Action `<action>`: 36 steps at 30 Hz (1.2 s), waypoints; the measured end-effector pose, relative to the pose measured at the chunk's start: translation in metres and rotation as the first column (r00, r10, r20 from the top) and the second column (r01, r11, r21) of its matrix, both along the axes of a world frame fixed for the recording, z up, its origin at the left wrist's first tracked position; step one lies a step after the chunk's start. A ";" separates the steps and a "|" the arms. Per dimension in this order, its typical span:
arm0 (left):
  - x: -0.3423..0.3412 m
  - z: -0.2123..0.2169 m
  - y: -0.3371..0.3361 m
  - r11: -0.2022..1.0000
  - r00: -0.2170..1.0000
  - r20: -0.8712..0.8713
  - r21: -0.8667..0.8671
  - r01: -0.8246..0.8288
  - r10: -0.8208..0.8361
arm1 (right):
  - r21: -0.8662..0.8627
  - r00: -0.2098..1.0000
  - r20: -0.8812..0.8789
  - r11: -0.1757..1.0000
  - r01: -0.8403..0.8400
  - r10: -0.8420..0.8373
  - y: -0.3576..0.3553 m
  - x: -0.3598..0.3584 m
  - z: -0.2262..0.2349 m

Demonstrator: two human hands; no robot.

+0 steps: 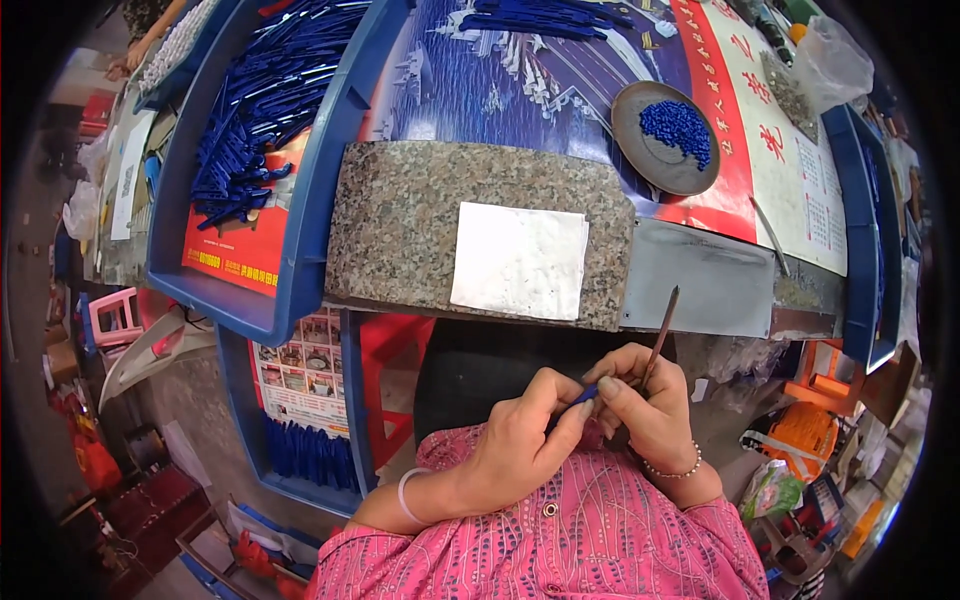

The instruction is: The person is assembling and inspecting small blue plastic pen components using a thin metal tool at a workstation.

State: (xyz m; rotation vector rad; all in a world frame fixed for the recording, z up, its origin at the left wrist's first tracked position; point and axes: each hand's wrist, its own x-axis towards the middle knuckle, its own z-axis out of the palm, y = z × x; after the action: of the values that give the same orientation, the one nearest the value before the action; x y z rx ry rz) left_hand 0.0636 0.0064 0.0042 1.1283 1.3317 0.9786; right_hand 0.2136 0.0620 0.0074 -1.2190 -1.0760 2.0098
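Observation:
In front of my chest, my left hand pinches a slim blue piece, most of which is hidden by the fingers. My right hand meets it there, thumb and fingertips closed at the end of the blue piece. A thin brown pointed stick rises from between the right hand's fingers. Both hands are over my lap, just short of the table's front edge. Beyond them a folded white sheet lies on a speckled granite slab.
A blue tray of long blue strips stands left, with a lower tray beneath. A round dish of small blue pieces sits back right, near a grey metal plate and thin rod. Another blue tray is far right.

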 end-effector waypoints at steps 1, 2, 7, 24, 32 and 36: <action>-0.001 0.002 0.000 1.000 1.000 -0.012 -0.004 0.009 -0.009 | 0.012 1.000 0.016 1.000 -0.006 0.006 0.000 -0.001 0.004; -0.002 0.003 0.001 1.000 1.000 -0.024 -0.008 0.017 -0.018 | 0.024 0.999 0.032 1.000 -0.013 0.012 0.001 -0.002 0.006; -0.008 0.011 0.003 0.994 0.988 0.154 -0.110 0.008 0.009 | 0.142 0.995 0.065 0.987 -0.079 0.071 0.008 -0.004 0.012; -0.054 0.010 0.023 0.874 0.670 0.683 -0.474 0.104 0.291 | 0.775 0.978 0.209 0.613 -0.152 -0.022 0.060 -0.026 0.041; -0.053 -0.006 0.024 0.888 0.702 0.619 -0.457 -0.041 0.351 | 0.645 0.923 0.365 0.682 -0.344 0.121 0.056 -0.042 0.050; -0.051 -0.003 0.024 0.877 0.741 0.567 -0.477 -0.061 0.360 | 0.611 0.829 0.524 0.592 -0.526 0.196 0.059 -0.046 0.060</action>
State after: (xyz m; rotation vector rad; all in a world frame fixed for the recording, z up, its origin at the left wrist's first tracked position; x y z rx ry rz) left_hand 0.0130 0.0302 0.0017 0.2351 1.0313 1.0425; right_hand 0.1674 0.1210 0.0676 -0.9993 -2.2513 1.2763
